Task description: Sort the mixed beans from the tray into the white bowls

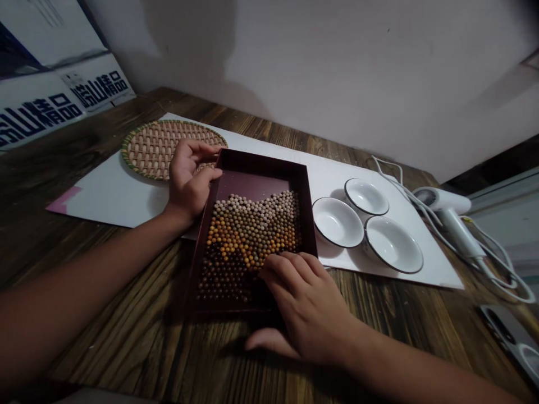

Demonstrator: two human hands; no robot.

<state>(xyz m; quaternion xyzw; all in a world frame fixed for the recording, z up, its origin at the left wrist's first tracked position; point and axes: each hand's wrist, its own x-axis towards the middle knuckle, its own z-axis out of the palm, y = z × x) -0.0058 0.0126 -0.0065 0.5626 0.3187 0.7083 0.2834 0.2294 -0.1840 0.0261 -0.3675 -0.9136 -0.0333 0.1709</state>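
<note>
A dark maroon rectangular tray (256, 182) is tilted toward me, its far end raised. Round beads (246, 238) cover much of its floor in bands: pale beige at the top, then olive, yellow-orange, and dark brown at the near end. My left hand (189, 182) grips the tray's left wall near the far corner, thumb on the rim and fingers behind it. At the near right corner, my right hand (311, 308) is closed over the rim, fingers together inside and thumb outside below. Its fingertips are partly hidden, and it covers some beads.
A woven oval basket tray (147, 148) lies behind my left hand on a white board (109, 199). Three white bowls (338, 221) with dark rims stand right of the tray. Farther right are a white hair dryer (455, 219) with its cord and a phone (511, 342) on the wooden table (138, 331).
</note>
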